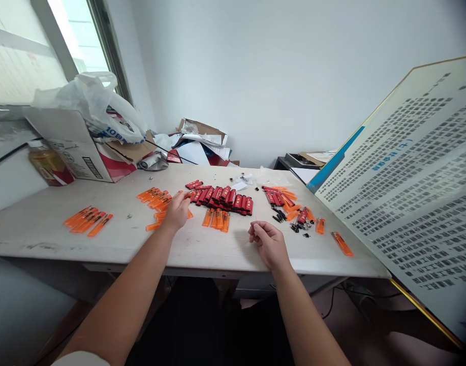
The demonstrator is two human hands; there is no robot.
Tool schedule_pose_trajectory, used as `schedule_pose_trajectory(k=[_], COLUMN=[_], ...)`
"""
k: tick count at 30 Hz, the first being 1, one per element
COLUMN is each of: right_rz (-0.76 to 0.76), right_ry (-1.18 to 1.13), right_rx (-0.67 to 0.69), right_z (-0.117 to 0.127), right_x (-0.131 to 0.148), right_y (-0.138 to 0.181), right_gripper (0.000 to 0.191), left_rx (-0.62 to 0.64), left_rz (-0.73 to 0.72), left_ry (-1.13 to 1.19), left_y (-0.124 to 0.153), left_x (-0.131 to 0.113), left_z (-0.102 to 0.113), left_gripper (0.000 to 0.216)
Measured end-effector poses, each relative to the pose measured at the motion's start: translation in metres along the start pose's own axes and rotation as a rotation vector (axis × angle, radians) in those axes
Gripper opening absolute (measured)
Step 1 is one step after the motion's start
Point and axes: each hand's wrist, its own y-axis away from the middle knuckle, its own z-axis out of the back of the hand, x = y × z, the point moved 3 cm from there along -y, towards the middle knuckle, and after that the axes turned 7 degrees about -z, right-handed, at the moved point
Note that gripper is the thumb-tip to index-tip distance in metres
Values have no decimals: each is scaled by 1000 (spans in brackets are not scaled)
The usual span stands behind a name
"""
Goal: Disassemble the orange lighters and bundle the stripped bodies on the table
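My left hand [176, 212] reaches over the table at the left end of a pile of red lighters [225, 195]. Its thumb and forefinger are drawn together at the pile's edge, and I cannot make out what is between them. Beside and partly under it lie orange lighters [156, 199]. My right hand [270, 245] hovers near the front of the table, fingers curled into a pinch; whatever they hold, if anything, is too small to name. Between the hands, a short row of orange lighters [216, 220] lies against the red pile.
Orange lighters [88, 221] lie at far left. At right is a mixed heap of red and orange lighters [280, 197] with small black and metal parts [296, 226]. A large printed board [404, 178] leans along the right edge. A carton [78, 147] and bottle [48, 162] stand back left.
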Motion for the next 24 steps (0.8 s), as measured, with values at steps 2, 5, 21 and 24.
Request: schedule_pose_trajectory(k=[2, 5, 21, 24], right_rz=[1, 6, 18, 19], right_ry=[6, 24, 29, 40], right_rx=[6, 13, 6, 7], right_z=[0, 1, 0, 0], right_x=[-1, -1, -1, 0], right_y=[-1, -2, -2, -1], right_gripper=[27, 27, 26, 26], left_rx=[-44, -95, 457, 513], left_rz=[-51, -99, -249, -162], left_ry=[-282, -640, -893, -836], left_y=[-5, -7, 17, 12], left_x=[8, 16, -25, -20], left_z=[12, 20, -50, -45], left_gripper=[23, 36, 24, 19])
